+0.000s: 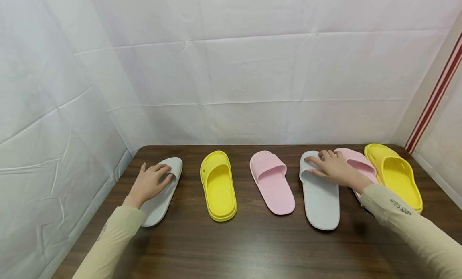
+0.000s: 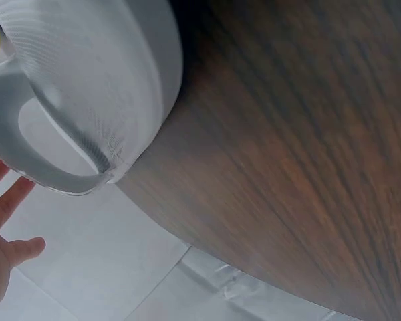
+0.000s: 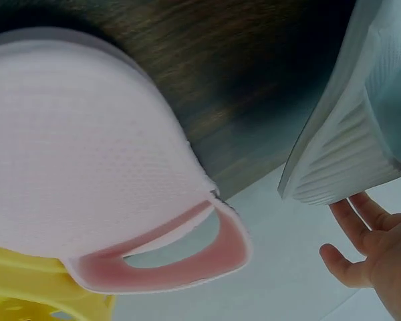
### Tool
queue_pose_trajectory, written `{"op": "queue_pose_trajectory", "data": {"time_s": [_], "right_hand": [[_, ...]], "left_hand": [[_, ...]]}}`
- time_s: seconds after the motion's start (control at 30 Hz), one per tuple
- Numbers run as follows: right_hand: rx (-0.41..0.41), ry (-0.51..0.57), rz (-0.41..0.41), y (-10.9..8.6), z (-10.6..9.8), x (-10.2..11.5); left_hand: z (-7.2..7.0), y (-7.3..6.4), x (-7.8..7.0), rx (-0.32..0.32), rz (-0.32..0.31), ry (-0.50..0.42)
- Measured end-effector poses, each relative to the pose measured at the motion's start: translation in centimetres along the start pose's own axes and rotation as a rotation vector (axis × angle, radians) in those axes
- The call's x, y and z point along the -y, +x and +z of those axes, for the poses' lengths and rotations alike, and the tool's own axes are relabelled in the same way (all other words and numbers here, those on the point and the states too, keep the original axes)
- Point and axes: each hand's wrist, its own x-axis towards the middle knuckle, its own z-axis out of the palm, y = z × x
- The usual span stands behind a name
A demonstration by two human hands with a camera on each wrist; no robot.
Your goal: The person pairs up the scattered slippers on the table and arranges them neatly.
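Note:
A pale grey slipper (image 1: 160, 205) lies slanted at the left of the row, partly covered by my left hand (image 1: 148, 185). That hand's fingertips rest at its strap, and in the left wrist view the fingers (image 2: 12, 200) are spread along the strap edge. To the right, my right hand (image 1: 333, 166) reaches across a second grey slipper (image 1: 321, 207), which lies toe away. Its fingers are loosely extended over the strap; the right wrist view has the fingertips (image 3: 351, 217) right at the ribbed strap (image 3: 347, 154). Neither hand is wrapped around its slipper.
Between the hands lie a yellow slipper (image 1: 221, 193) and a pink slipper (image 1: 277, 191). Another pink slipper (image 1: 361, 164), partly behind the right wrist, sits against a yellow slipper (image 1: 400, 182). White cloth (image 1: 252, 70) hangs behind the dark wooden table (image 1: 249, 247).

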Motion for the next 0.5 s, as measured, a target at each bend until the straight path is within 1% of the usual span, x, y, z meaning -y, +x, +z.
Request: {"op": "queue_pose_trajectory", "data": {"time_s": [0.13,0.3,0.5], "right_hand": [[-0.004,-0.027,-0.006,0.2,-0.3,0.2],[-0.012,-0.031,-0.015,0.5,-0.8,0.6],[-0.001,-0.015,-0.03,0.8,-1.8,1.2]], "left_hand": [[-0.1,-0.2,0.1,0.007,-0.004,-0.001],[-0.4,-0.5,0.0,0.027,-0.009,-0.013],[-0.7,-0.7,-0.2,0.016,0.006,-0.016]]}}
